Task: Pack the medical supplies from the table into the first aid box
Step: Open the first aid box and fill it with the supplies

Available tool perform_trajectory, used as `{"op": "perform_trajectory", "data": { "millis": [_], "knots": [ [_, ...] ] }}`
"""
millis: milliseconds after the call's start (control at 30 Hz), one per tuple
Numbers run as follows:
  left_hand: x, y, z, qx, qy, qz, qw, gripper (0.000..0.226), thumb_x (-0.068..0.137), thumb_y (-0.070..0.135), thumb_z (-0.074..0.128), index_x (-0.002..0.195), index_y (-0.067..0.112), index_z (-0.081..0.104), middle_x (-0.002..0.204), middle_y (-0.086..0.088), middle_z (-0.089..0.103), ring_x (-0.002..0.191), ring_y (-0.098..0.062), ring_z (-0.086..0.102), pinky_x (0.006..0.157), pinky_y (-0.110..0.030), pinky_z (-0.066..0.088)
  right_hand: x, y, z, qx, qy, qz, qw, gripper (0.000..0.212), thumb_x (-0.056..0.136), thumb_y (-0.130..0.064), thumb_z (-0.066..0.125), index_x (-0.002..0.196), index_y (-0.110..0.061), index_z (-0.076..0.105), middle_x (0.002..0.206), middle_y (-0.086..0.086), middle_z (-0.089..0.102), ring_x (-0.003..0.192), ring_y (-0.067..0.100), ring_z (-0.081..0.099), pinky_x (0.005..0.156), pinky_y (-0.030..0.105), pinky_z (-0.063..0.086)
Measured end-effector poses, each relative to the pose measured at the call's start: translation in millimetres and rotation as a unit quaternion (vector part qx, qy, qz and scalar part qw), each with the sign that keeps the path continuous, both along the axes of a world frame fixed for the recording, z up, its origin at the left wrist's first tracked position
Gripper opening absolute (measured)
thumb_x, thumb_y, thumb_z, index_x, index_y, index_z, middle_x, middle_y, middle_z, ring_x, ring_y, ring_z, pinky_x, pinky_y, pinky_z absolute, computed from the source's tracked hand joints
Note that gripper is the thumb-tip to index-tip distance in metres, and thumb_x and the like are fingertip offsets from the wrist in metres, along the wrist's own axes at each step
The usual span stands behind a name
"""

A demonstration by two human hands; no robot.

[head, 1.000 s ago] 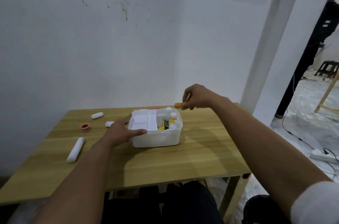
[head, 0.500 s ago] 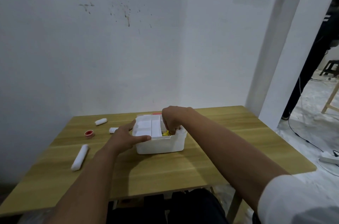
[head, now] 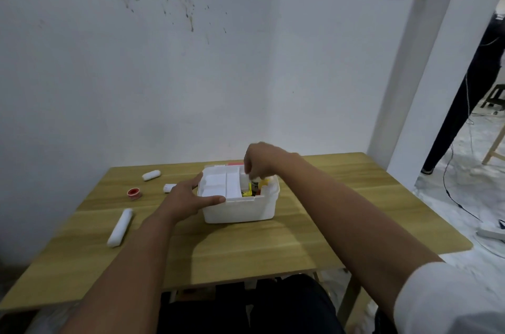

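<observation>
Packing is partly done. The first aid box (head: 238, 202) sits mid-desk, its right compartment already holding small bottles (head: 255, 186). The left hand (head: 188, 198) grips the box's near-left corner, steadying it. The right hand (head: 261, 160) hovers over the bottles, fingers curled down (whether it holds anything I cannot tell). Left on the desk (head: 246, 251), toward its left edge: a long white roll (head: 119, 227), a red tape reel (head: 134, 192), and two short white rolls (head: 150, 175) (head: 169, 187).
</observation>
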State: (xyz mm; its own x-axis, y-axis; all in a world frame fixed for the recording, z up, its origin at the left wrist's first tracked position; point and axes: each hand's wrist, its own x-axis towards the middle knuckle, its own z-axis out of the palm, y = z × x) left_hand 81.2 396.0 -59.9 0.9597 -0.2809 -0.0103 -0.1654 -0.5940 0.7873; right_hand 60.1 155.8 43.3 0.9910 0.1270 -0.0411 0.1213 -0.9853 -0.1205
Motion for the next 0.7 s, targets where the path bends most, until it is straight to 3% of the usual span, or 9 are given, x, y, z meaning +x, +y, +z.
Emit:
{"op": "perform_trajectory", "data": {
  "millis": [67, 133, 233, 333, 433, 500, 600, 633, 700],
  "knots": [
    [1, -1, 0, -0.003, 0.0, 0.001, 1.0, 0.135, 0.039, 0.08, 0.084, 0.156, 0.035, 0.034, 0.155, 0.0, 0.046, 0.128, -0.028, 0.052, 0.065, -0.03, 0.062, -2, -17, 7, 0.091, -0.064, -0.014, 0.994, 0.012, 0.087, -0.021, 0.075, 0.097, -0.017, 0.081, 0.097, -0.003, 0.077, 0.088, 0.015, 0.072, 0.085, 0.038, 0.062],
    [-1, -2, 0, -0.007, -0.001, 0.001, 1.0, 0.133, 0.041, 0.078, 0.084, 0.156, 0.034, 0.034, 0.154, 0.0, 0.046, 0.127, -0.027, 0.053, 0.064, -0.028, 0.061, -7, -35, 0, 0.182, -0.116, -0.05, 0.975, 0.027, 0.086, -0.039, 0.076, 0.105, -0.019, 0.078, 0.104, -0.004, 0.076, 0.098, 0.014, 0.07, 0.09, 0.038, 0.059],
    [-5, -3, 3, -0.009, -0.003, 0.005, 1.0, 0.133, 0.041, 0.079, 0.084, 0.156, 0.032, 0.035, 0.154, 0.003, 0.047, 0.129, -0.024, 0.052, 0.078, -0.034, 0.061, -19, -54, -29, 0.311, -0.09, -0.093, 0.942, 0.08, 0.073, -0.062, 0.084, 0.139, -0.022, 0.062, 0.137, 0.001, 0.065, 0.121, 0.02, 0.063, 0.104, 0.041, 0.052],
    [-11, -2, 8, 0.001, -0.004, 0.017, 1.0, 0.133, 0.041, 0.081, 0.084, 0.155, 0.031, 0.037, 0.155, 0.005, 0.046, 0.131, -0.021, 0.051, 0.094, -0.043, 0.057, -29, -56, -58, 0.345, 0.0, -0.09, 0.934, 0.135, 0.051, -0.069, 0.092, 0.162, -0.023, 0.031, 0.16, 0.0, 0.042, 0.146, 0.025, 0.042, 0.116, 0.043, 0.041],
    [-16, 0, 13, -0.02, 0.017, 0.008, 1.0, 0.123, 0.051, 0.073, 0.086, 0.156, 0.034, 0.034, 0.156, 0.007, 0.043, 0.131, -0.021, 0.049, 0.079, -0.032, 0.06, -29, -51, -81, 0.378, 0.018, -0.094, 0.921, 0.14, 0.05, -0.058, 0.097, 0.163, -0.019, 0.024, 0.158, -0.003, 0.044, 0.146, 0.023, 0.042, 0.116, 0.039, 0.039],
    [-20, 7, 14, -0.079, 0.026, 0.029, 0.996, 0.117, 0.059, 0.07, 0.084, 0.157, 0.034, 0.031, 0.153, 0.007, 0.047, 0.13, -0.021, 0.053, 0.07, -0.029, 0.06, -29, -48, -86, 0.382, 0.012, -0.085, 0.92, 0.149, 0.045, -0.063, 0.096, 0.165, -0.02, 0.019, 0.163, -0.001, 0.039, 0.146, 0.023, 0.041, 0.118, 0.041, 0.038],
    [-22, 31, 10, -0.173, 0.012, 0.145, 0.974, 0.104, 0.066, 0.077, 0.074, 0.153, 0.03, 0.041, 0.139, 0.001, 0.061, 0.1, -0.015, 0.069, 0.059, -0.027, 0.057, -30, -47, -82, 0.377, 0.016, -0.065, 0.924, 0.14, 0.055, -0.048, 0.098, 0.164, -0.016, 0.017, 0.161, 0.001, 0.04, 0.141, 0.022, 0.044, 0.111, 0.035, 0.039],
    [-21, 42, 9, -0.153, -0.013, 0.18, 0.972, 0.09, 0.073, 0.073, 0.072, 0.148, 0.029, 0.049, 0.131, 0.001, 0.065, 0.091, -0.012, 0.069, 0.059, -0.025, 0.055, -31, -47, -82, 0.376, 0.026, -0.058, 0.924, 0.136, 0.059, -0.043, 0.098, 0.164, -0.015, 0.016, 0.16, 0.001, 0.041, 0.139, 0.022, 0.045, 0.108, 0.033, 0.039],
    [-19, 66, 4, -0.004, -0.087, 0.234, 0.968, 0.06, 0.085, 0.06, 0.067, 0.134, 0.026, 0.063, 0.119, 0.005, 0.069, 0.096, -0.011, 0.067, 0.072, -0.027, 0.053, -31, -49, -83, 0.366, 0.04, -0.043, 0.929, 0.148, 0.051, -0.054, 0.096, 0.165, -0.016, 0.01, 0.162, 0.0, 0.038, 0.142, 0.022, 0.043, 0.11, 0.034, 0.04]
  ]
}}
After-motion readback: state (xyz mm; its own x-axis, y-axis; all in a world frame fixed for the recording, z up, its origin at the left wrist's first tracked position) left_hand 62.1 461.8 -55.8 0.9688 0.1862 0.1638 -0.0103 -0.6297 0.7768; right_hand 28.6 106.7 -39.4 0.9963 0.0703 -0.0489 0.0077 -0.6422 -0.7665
